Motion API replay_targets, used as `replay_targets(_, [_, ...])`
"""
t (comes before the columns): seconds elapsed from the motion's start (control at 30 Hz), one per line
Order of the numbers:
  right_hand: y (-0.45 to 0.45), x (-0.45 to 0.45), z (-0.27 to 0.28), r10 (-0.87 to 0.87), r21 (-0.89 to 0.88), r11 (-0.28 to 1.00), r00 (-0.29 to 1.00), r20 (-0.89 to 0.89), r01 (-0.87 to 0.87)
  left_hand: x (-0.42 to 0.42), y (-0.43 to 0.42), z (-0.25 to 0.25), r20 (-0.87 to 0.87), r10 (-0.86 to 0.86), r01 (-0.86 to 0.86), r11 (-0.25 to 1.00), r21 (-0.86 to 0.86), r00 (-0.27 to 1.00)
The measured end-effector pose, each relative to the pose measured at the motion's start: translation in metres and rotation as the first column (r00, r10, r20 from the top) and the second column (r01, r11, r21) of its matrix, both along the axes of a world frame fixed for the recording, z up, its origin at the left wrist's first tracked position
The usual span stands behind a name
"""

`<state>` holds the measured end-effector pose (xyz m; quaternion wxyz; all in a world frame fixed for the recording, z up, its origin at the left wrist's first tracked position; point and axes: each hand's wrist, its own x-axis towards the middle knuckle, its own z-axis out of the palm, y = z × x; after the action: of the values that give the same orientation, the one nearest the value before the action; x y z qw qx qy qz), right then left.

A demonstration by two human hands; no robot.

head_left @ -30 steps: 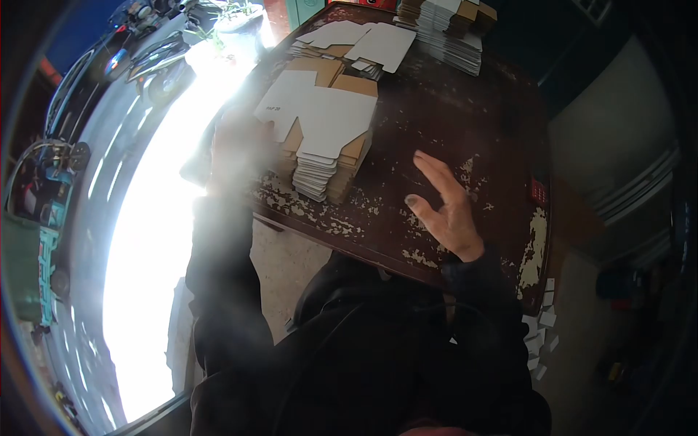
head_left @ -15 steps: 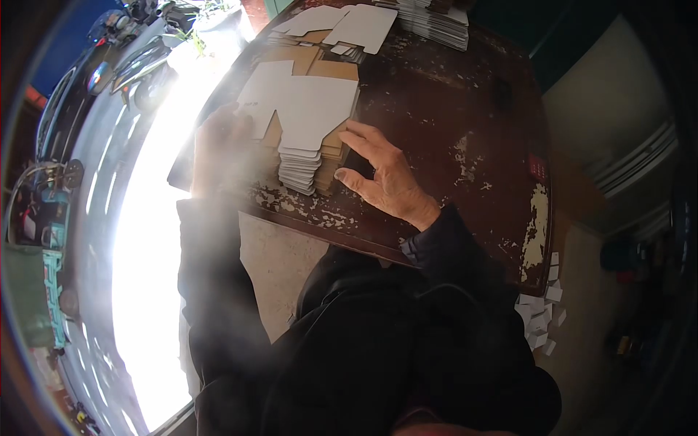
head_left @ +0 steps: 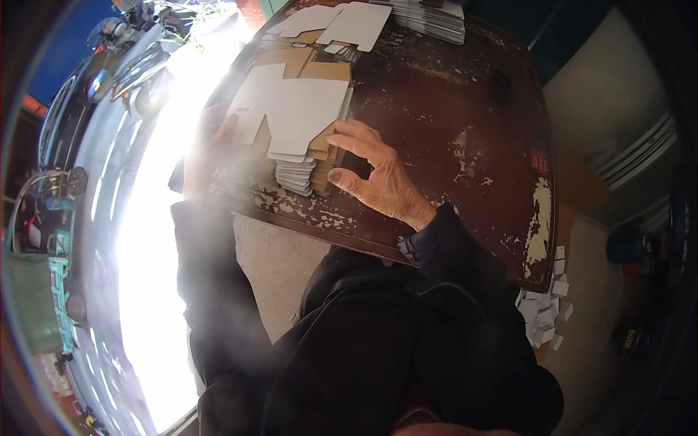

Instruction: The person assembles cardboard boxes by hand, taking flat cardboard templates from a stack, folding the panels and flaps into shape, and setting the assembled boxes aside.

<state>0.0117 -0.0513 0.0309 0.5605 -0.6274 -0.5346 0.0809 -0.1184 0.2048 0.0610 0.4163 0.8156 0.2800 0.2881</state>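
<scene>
A stack of flat die-cut cardboard box blanks (head_left: 309,109), white on top with brown undersides, lies on the worn dark red table (head_left: 429,138). The topmost blanks sit slightly askew over the pile. My right hand (head_left: 379,171) is at the stack's right edge, its fingertips against the cardboard and its thumb held apart. At the left edge of the blanks is my left hand (head_left: 211,149), washed out by glare, so its fingers are hard to make out. Layered white tabs (head_left: 294,176) show at the near end of the pile.
Another pile of box blanks (head_left: 354,25) lies at the table's far side, beside a stack of folded white card (head_left: 429,20). Small white card pieces (head_left: 542,317) are heaped on the floor at right. Bright sunlight (head_left: 156,291) covers the ground at left.
The top blanks have shifted left and now sit out of line with the pile below. My left hand has moved a little left; my right hand remains at the right edge.
</scene>
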Motion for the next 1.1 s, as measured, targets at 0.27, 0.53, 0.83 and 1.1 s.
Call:
replay_targets(0.27, [0.003, -0.012, 0.005, -0.06, 0.047, 0.998, 0.982, 0.179, 0.052, -0.007, 0.026, -0.009, 0.13, -0.11, 0.136, 0.967, -0.217, 0.985])
replay_targets(0.53, [0.007, -0.022, 0.01, -0.029, 0.187, 0.982, 0.981, 0.19, -0.007, -0.017, 0.02, -0.006, 0.215, 0.007, 0.063, 0.947, -0.316, 0.977])
replay_targets(0.83, [-0.021, -0.02, 0.022, 0.005, 0.253, 0.967, 1.0, -0.026, 0.002, -0.021, 0.009, -0.002, 0.292, -0.129, 0.032, 0.949, 0.314, 0.948])
replay_targets(1.1, [-0.096, 0.027, 0.031, -0.216, 0.339, 0.851, 0.857, -0.467, 0.4, 0.018, -0.124, 0.022, 0.529, -0.158, 0.253, 0.961, -0.111, 0.834])
